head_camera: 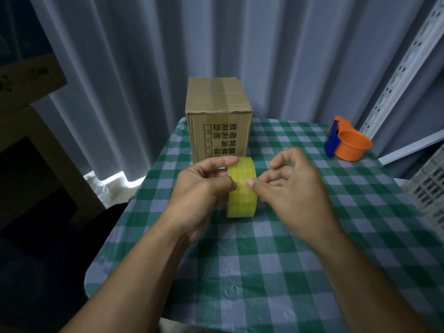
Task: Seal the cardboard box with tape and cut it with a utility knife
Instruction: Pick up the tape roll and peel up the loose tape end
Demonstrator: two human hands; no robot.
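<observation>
A brown cardboard box (217, 118) stands at the far edge of the table, its top flaps closed, with printed characters on its near side. In front of it my left hand (201, 188) holds a yellow roll of tape (241, 195) upright on its edge. My right hand (290, 186) is right beside the roll, its thumb tip pressing on the roll's outer surface and its fingers curled. No utility knife is visible.
The table wears a green-and-white checked cloth (264, 260). An orange and blue tape dispenser (346, 143) lies at the far right. A white slotted metal rack (403, 68) and a white crate (430, 186) stand to the right. Grey curtains hang behind.
</observation>
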